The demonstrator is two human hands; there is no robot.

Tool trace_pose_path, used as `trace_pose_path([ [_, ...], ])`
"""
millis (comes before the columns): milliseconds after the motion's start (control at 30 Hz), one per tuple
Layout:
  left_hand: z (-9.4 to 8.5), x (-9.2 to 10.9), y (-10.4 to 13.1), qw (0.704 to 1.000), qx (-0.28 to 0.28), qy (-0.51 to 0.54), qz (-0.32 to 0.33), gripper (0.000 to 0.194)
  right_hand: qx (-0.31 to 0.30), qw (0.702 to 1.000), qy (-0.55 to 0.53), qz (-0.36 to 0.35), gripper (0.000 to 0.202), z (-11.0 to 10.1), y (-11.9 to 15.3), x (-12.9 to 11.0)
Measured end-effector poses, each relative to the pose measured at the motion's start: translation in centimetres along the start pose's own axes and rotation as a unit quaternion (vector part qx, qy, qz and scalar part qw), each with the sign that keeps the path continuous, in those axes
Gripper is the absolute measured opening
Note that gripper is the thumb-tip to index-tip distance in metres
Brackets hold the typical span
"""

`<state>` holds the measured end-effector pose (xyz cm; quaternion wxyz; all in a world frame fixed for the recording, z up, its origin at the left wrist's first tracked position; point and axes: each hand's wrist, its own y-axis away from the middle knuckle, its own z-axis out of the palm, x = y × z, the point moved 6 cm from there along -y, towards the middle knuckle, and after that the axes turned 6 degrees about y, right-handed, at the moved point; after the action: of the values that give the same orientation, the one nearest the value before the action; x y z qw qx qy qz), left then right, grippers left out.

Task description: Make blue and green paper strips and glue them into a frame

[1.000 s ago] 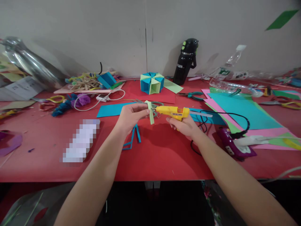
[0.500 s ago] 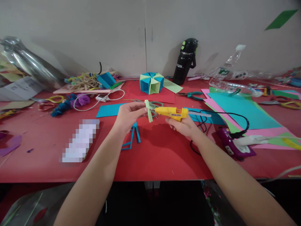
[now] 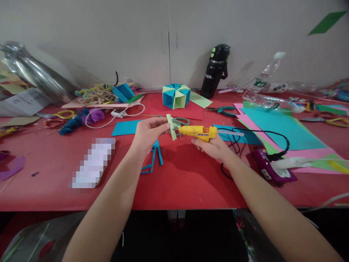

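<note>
My left hand (image 3: 148,134) pinches a light green folded paper strip (image 3: 171,127) upright between thumb and fingers. My right hand (image 3: 209,145) is wrapped round the handle of a yellow hot glue gun (image 3: 197,132), with a clear glue stick (image 3: 230,133) poking out of its back. The gun's nozzle points left at the strip, touching it or very near; I cannot tell which. Behind the strip lie scissors (image 3: 182,121) with grey-green handles, partly hidden. A blue paper frame (image 3: 152,160) rests on the table below my left hand.
On the red table (image 3: 174,189), a blue and green paper ring (image 3: 176,96) stands at the back. A black bottle (image 3: 215,72) leans by the wall. Pliers (image 3: 225,110), paper sheets (image 3: 283,127) and a purple power socket (image 3: 272,169) with cords lie right; a blurred phone (image 3: 94,163) lies left.
The paper strip and my left hand have shifted very slightly left and up. The glue gun has moved a touch left with my right hand; both grips are unchanged.
</note>
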<state>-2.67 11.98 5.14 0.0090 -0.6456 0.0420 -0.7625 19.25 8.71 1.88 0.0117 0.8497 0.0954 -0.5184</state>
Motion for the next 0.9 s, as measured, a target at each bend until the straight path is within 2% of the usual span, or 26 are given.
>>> trace_pose_path([
  [500, -0.74, 0.01, -0.14, 1.000, 0.019, 0.014, 0.006, 0.038, -0.002, 1.000, -0.004, 0.003, 0.016, -0.06, 0.15, -0.23],
  [900, -0.81, 0.16, -0.19, 0.999, 0.014, 0.029, 0.022, 0.035, -0.019, 1.000, 0.006, -0.007, 0.015, 0.10, 0.13, -0.12],
])
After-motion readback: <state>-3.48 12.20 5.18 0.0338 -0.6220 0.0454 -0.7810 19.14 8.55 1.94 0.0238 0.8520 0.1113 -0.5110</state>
